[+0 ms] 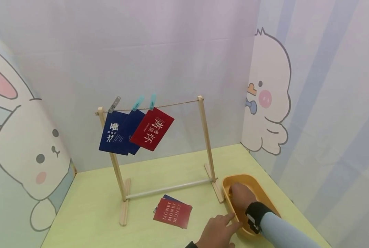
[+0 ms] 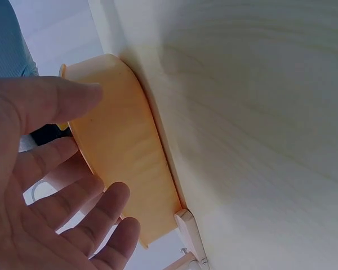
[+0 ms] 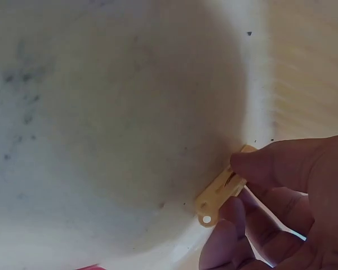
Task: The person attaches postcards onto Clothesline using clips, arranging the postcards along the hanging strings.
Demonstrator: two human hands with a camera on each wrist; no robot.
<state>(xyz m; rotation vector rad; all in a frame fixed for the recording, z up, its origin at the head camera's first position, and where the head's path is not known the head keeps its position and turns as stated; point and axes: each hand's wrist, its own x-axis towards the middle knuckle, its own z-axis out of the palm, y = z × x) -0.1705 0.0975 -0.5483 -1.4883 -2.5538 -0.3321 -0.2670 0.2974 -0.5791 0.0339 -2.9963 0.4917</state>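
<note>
The right hand (image 1: 242, 197) pinches a yellow peg (image 3: 217, 195) between thumb and fingers, inside the orange bin (image 1: 261, 188). The left hand (image 1: 217, 232), fingers loosely extended and gripping nothing, lies at the rim beside it, perhaps for steadying. Left of both, a red card (image 1: 173, 213) reads "MONEY MONEY MONEY"; beyond, turquoise pegs (image 1: 153, 101) keep cards on a cord (image 1: 179, 103), one showing 满 and 怀.
</note>
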